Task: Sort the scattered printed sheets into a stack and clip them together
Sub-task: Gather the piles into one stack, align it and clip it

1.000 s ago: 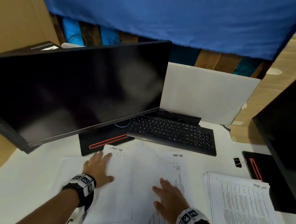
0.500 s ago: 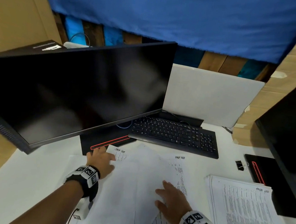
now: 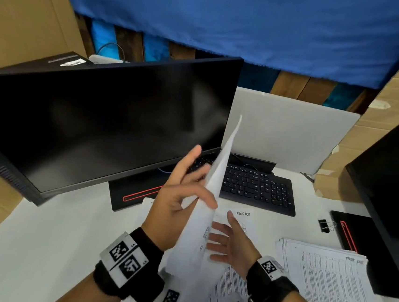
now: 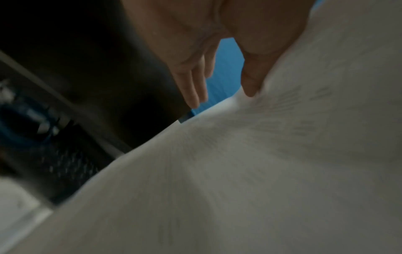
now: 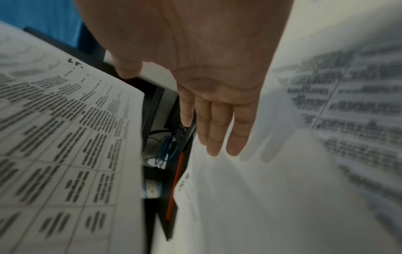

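Observation:
My left hand (image 3: 198, 182) is raised over the desk and holds a printed sheet (image 3: 200, 236) almost upright, thumb on its face and fingers behind it. The left wrist view shows the thumb (image 4: 250, 86) pressing that sheet (image 4: 261, 171). My right hand (image 3: 226, 241) is open with straight fingers, close beside the sheet's lower part; I cannot tell whether it touches. More loose printed sheets (image 3: 234, 288) lie on the desk below both hands. A neat stack of printed sheets (image 3: 327, 285) lies to the right. A black binder clip (image 3: 323, 226) sits behind that stack.
A large dark monitor (image 3: 98, 129) leans over the desk's left side, its base (image 3: 135, 196) just behind the loose sheets. A black keyboard (image 3: 258, 185) lies behind the hands. A second monitor (image 3: 396, 194) stands at the right edge. Cardboard boxes flank the white desk (image 3: 38, 245).
My left hand took hold of a sheet at its far edge and lifted it upright off the pile. My right hand came off the sheets and turned towards the lifted sheet.

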Tool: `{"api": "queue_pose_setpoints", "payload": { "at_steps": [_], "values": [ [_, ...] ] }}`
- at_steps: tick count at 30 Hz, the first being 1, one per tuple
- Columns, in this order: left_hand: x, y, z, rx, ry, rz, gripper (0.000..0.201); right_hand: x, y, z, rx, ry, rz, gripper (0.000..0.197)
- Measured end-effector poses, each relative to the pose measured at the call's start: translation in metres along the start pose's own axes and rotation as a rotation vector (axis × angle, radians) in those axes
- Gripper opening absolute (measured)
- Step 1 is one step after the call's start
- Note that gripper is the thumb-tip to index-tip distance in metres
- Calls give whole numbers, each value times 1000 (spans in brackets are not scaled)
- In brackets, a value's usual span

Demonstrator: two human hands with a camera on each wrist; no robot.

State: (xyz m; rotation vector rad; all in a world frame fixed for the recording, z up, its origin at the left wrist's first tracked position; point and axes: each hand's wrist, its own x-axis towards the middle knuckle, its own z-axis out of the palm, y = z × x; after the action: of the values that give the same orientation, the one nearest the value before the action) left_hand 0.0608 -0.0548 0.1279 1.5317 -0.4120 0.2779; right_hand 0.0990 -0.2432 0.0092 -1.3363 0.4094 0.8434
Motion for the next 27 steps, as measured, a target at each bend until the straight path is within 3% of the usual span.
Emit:
{"api": "queue_pose_setpoints", "payload": {
  "at_steps": [4, 6, 8, 10, 12, 15, 17, 19, 21, 27],
  "values": [
    [-1, -18, -5, -233, 59, -134, 6, -20, -15, 4, 331, -144, -95, 71],
    [-8, -26, -3, -225, 76, -199, 10, -28, -22, -4, 431, -122, -182, 55],
    [-15, -32, -1, -218, 80, -258, 10, -31, -22, -21, 504, -68, -234, 62],
    [-20, -47, -5, -221, 67, -406, 29, -35, -20, -40, 522, 46, -245, 51],
    [-25, -73, -14, -4, 72, -645, 45, -41, -15, -61, 430, 205, -249, 38],
    [-41, -114, -31, 588, 2, -945, 68, -58, -16, -79, 202, 475, -304, 13],
    [-52, -132, -34, 879, -112, -1048, 92, -60, -15, -87, 106, 613, -312, 10],
    [-61, -143, -31, 1101, -222, -1083, 103, -54, -10, -92, 12, 689, -281, 4],
    [-67, -150, -28, 1224, -268, -1087, 103, -47, -4, -94, -105, 761, -246, 5],
    [-53, -155, -34, 1154, -251, -1225, 80, -51, -4, -92, -435, 849, -219, 6]
  ]
}}
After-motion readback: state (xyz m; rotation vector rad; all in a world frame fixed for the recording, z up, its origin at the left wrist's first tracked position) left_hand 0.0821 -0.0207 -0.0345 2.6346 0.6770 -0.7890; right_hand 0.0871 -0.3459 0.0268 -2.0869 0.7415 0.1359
